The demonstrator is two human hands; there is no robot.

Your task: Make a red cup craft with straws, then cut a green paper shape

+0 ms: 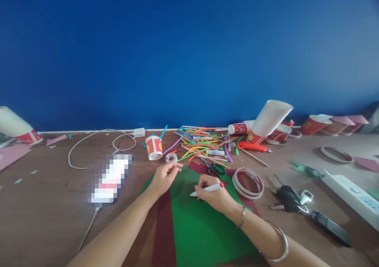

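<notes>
While the right hand (pixel 211 192), just right of the lower centre of the frame, grips a slim white marker with a red end (pixel 212 188), the left hand (pixel 164 177) lies near the centre with thumb and fingers loosely parted. The marker's tip points left over a large green paper sheet (pixel 207 235) at the lower centre; whether it touches the sheet cannot be told. Beneath the sheet's left side runs a dark red paper strip (pixel 164 231). Black-and-green scissors (pixel 217 169) lie at the sheet's upper edge, and a set of pale, ring-shaped tape rolls (pixel 237 185) rests to the right of the marker. Above centre, a heap of thin multicoloured sticks (pixel 195 143) spreads over the brown wooden surface (pixel 44 219), with a red-and-white paper cup (pixel 154 148) to its left. A tilted stack of white-and-red paper cups (pixel 271 119) stands right of the heap; a bunch of dark keys (pixel 288 198) lies at the lower right.
</notes>
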